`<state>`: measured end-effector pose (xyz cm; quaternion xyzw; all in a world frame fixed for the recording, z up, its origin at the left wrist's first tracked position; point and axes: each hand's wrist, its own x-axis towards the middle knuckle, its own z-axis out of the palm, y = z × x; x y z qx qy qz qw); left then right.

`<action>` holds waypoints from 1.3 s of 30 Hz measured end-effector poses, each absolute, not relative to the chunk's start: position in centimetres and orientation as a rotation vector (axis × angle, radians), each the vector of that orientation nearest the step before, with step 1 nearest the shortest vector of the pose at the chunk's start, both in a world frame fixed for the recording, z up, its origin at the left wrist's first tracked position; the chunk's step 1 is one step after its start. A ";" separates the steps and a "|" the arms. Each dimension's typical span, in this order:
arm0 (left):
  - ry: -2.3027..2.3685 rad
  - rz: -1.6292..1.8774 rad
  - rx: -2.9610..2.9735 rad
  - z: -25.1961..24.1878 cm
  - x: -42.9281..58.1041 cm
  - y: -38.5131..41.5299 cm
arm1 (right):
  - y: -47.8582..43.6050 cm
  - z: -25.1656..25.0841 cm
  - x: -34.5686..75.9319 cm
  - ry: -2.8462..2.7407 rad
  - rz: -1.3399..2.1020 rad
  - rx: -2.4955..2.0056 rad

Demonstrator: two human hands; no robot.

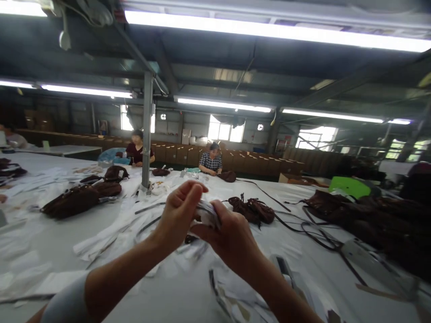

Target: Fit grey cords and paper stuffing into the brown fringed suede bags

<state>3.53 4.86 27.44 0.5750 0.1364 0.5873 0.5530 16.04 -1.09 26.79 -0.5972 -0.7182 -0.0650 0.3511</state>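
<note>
My left hand and my right hand are raised together above the white table. Both pinch a small crumpled white piece, paper or cloth, held between them; motion blur hides what it is. My left fingers close over its top, my right fingers grip it from below. A small dark brown leather bag with straps lies on the table just beyond my right hand. White strips lie scattered under my forearms.
Brown leather pieces are heaped at left, and a larger dark pile with thin straps at right beside a green sheet. A steel post stands on the table. Two people sit working at the far edge.
</note>
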 end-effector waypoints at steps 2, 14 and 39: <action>0.295 1.467 1.129 27.4 4.0 5.3 | -0.8 26.8 16.1 -1.829 -0.148 -1.526; 0.476 0.737 2.226 29.6 1.8 6.8 | -0.4 27.0 17.8 -2.062 -0.072 -1.479; 0.336 1.285 1.316 25.2 3.4 7.2 | 0.2 24.0 16.3 -1.777 0.184 -1.352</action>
